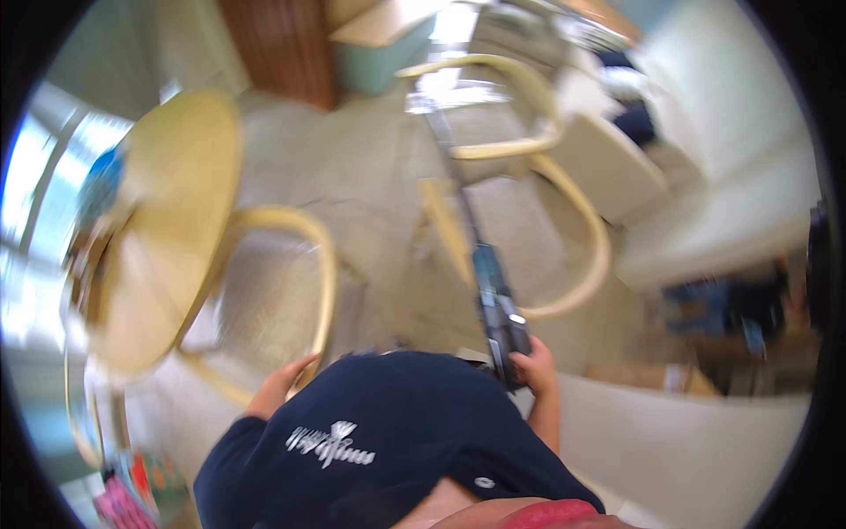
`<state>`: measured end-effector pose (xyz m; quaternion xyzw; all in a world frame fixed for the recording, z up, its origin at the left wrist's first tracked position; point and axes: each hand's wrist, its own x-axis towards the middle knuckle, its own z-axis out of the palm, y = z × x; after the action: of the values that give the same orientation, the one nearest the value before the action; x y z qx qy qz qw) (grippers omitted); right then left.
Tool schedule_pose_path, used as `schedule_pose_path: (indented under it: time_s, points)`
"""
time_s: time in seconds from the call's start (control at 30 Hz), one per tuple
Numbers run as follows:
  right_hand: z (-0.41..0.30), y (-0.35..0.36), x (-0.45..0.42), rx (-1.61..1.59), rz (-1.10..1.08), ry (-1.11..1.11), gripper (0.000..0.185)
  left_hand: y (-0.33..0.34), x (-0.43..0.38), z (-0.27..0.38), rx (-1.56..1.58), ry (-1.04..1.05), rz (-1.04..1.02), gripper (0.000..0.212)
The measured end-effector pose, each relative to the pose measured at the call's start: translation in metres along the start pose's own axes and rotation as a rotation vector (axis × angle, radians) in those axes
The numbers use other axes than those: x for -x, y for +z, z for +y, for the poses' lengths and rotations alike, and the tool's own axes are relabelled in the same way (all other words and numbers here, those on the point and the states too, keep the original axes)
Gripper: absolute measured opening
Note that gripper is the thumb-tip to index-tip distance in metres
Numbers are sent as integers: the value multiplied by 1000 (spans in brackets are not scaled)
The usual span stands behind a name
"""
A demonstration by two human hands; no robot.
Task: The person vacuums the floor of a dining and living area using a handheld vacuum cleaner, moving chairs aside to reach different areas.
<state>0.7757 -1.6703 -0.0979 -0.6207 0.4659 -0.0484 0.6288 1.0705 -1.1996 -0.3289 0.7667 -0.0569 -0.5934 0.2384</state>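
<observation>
My right hand (pixel 537 367) is closed round the dark handle end of a long-tubed device (pixel 499 304), which looks like a stick vacuum cleaner. Its thin tube runs away from me over two chairs towards a blurred, bright head end. At the left, my left hand (pixel 281 385) holds the curved wooden rail of a pale armchair (pixel 324 258) with a light seat. This chair stands beside a round wooden table (pixel 192 218). Two more curved-rail wooden chairs, a nearer one (pixel 598 244) and a farther one (pixel 545 99), are on the right. Motion blur hides fine detail.
A brown wooden panel or cabinet (pixel 284 46) stands at the far side. A pale sofa-like piece (pixel 608 165) lies right of the chairs, with dark items (pixel 634 122) beyond. Blurred items and a cardboard box (pixel 700 380) are at the right; colourful things (pixel 125 502) lie lower left.
</observation>
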Motion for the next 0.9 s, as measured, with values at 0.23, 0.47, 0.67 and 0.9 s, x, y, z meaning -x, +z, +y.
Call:
schedule_pose_path:
  time_s: [0.23,0.47,0.67,0.9]
  points:
    - [-17,0,24,56,83,9,42,-10,-14,92,-25,39,89,86]
    - [-14,-1,71,124,87,73,44,-9,-21,129,-54,120,52,86]
    - [-25,10,50,179,-3,1,47,-6,-11,132,45,147,108,87]
    - [-41,-20,3,144,-216,-141,46,86,28,128,294,187,206,88]
